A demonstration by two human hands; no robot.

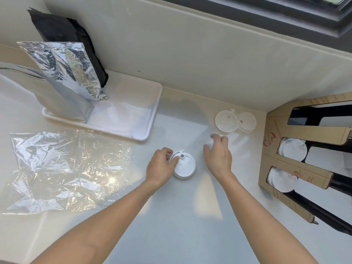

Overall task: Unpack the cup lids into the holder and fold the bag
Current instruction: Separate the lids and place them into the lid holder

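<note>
A white cup lid (185, 166) lies on the counter in the middle, and my left hand (162, 165) grips its left rim with thumb and fingers. My right hand (218, 155) is just to the right, fingers curled over another white lid (209, 144) that is mostly hidden beneath them. A small stack of lids (235, 121) rests further back near the wall. The cardboard lid holder (297, 147) stands at the right, with white lids (292, 152) showing in two of its slots. The empty clear plastic bag (64, 172) lies flat and crumpled at the left.
A white tray (146, 128) sits at the back left and holds a silver foil pouch (70, 71), a black pouch (62, 31) and a grey pouch (38, 92). The wall runs along the back, with a dark window frame (285, 18) above.
</note>
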